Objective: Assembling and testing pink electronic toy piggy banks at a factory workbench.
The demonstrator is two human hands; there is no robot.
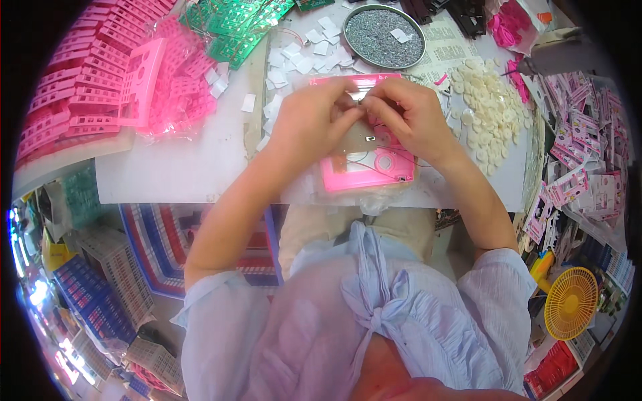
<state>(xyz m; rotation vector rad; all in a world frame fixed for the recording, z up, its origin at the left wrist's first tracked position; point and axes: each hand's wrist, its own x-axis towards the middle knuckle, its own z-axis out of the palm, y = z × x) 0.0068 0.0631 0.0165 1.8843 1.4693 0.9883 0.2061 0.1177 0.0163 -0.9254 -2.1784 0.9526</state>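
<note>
My left hand and my right hand meet fingertip to fingertip over a pink plastic casing on the white table. Both pinch at one spot, and whatever small thing sits between the fingertips is too tiny and hidden to name. Beneath the fingers lies a brownish flat board inside the casing, with a small metal part on it. Thin wires run across the casing's lower half, beside a round ring opening. My hands cover much of the casing's upper part.
A round metal dish of small screws stands behind my hands, near white square pads. White round discs are heaped to the right. Pink casings and green circuit boards lie left. Printed pink pieces fill the far right.
</note>
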